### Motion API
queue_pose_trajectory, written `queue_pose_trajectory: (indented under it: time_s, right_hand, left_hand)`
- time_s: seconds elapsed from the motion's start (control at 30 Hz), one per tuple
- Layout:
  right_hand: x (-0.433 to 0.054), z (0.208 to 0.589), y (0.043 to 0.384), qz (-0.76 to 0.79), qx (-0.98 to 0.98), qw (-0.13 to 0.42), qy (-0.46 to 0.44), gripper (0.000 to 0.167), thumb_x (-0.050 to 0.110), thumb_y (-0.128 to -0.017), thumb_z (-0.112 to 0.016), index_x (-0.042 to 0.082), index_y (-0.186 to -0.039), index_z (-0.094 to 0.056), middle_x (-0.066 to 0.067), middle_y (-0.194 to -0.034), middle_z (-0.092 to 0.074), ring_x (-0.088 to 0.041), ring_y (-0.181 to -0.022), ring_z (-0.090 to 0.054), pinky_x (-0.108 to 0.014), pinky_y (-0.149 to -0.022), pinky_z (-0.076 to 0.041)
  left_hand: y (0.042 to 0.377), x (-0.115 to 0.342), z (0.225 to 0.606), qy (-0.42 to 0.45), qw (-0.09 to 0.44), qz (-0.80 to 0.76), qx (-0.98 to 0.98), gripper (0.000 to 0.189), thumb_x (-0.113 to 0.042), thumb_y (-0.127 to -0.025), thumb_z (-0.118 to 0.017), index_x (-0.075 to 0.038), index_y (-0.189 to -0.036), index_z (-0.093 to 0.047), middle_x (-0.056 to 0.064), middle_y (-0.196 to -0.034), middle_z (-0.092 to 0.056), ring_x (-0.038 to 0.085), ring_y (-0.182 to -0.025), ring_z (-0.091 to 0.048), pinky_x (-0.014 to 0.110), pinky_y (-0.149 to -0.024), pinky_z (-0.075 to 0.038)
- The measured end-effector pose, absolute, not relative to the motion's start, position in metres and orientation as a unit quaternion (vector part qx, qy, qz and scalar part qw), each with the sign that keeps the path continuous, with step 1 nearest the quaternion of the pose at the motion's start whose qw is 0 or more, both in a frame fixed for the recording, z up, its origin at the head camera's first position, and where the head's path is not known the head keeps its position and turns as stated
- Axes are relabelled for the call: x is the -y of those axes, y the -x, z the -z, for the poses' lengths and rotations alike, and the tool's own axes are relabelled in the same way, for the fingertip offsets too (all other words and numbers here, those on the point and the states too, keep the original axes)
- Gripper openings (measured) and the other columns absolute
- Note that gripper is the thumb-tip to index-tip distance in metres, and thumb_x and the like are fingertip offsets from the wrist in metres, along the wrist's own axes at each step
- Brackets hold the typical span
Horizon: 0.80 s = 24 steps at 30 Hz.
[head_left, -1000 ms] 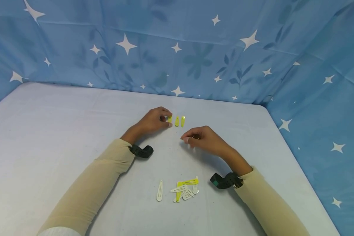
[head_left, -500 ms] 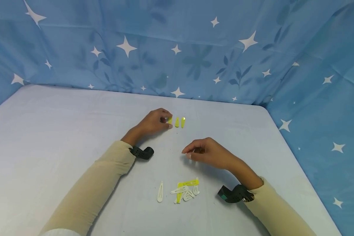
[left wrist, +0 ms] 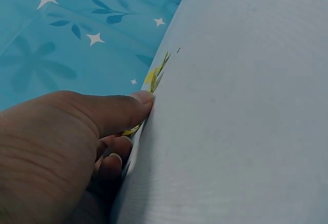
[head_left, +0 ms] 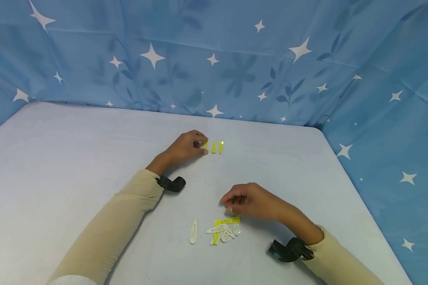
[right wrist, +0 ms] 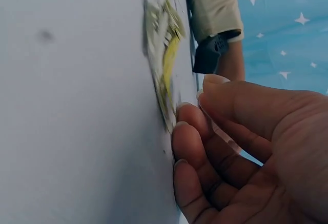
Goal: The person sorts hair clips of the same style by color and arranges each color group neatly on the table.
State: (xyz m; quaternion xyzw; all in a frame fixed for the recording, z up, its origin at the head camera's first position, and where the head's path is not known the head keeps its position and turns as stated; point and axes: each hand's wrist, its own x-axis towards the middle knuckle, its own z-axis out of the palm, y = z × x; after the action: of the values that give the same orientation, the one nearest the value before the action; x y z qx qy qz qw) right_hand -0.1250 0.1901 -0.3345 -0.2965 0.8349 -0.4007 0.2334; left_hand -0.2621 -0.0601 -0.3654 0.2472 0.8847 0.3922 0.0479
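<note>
My left hand (head_left: 187, 147) pinches a yellow snap hair clip (head_left: 205, 145) between thumb and fingers at the far part of the table; in the left wrist view the thumb covers most of it. Just right of it two more yellow hair clips (head_left: 217, 147) lie side by side. My right hand (head_left: 258, 201), fingers loosely bent and holding nothing, hovers just beyond a small pile of white and yellow hair clips (head_left: 221, 229). The right wrist view shows the pile (right wrist: 169, 55) past the fingertips. A single white hair clip (head_left: 193, 232) lies left of the pile.
The clips lie on a white-covered table (head_left: 92, 138). A blue curtain (head_left: 185, 71) with white stars hangs along its far and right edges. Each wrist wears a black band with a camera (head_left: 172, 184).
My right hand has come back from near the far row of yellow clips toward the pile. My left hand has stayed in place at its clip.
</note>
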Motion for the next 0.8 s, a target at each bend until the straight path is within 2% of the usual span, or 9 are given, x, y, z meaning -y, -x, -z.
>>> queue_pose_trajectory:
  time_s: [0.27, 0.57, 0.8]
  right_hand:
    - [-0.191, 0.334, 0.115, 0.381, -0.837, 0.203, 0.337, 0.019, 0.015, -0.089, -0.073, 0.015, -0.108, -0.073, 0.006, -0.097, -0.065, -0.010, -0.084, -0.059, -0.028, -0.076, -0.049]
    - [-0.187, 0.335, 0.108, 0.354, -0.846, 0.210, 0.340, 0.026, 0.004, -0.085, -0.075, 0.014, -0.109, -0.072, 0.008, -0.095, -0.061, -0.007, -0.083, -0.057, -0.027, -0.076, -0.050]
    - [-0.183, 0.333, 0.105, 0.330, -0.856, 0.196, 0.347, 0.018, 0.002, -0.088, -0.071, 0.018, -0.096, -0.071, 0.011, -0.092, -0.057, -0.006, -0.082, -0.055, -0.025, -0.074, -0.049]
  left_hand:
    - [0.263, 0.061, 0.366, -0.249, 0.039, -0.392, -0.885, 0.044, -0.015, -0.090, -0.071, 0.001, -0.130, -0.061, 0.013, -0.131, -0.055, 0.025, -0.104, -0.057, 0.038, -0.087, -0.047]
    - [0.262, 0.059, 0.368, -0.243, 0.045, -0.397, -0.884, 0.044, -0.016, -0.090, -0.071, 0.000, -0.130, -0.060, 0.011, -0.130, -0.055, 0.024, -0.104, -0.057, 0.037, -0.087, -0.047]
    - [0.262, 0.060, 0.367, -0.240, 0.044, -0.399, -0.884, 0.043, -0.015, -0.091, -0.071, -0.001, -0.130, -0.060, 0.010, -0.130, -0.055, 0.023, -0.103, -0.057, 0.036, -0.086, -0.047]
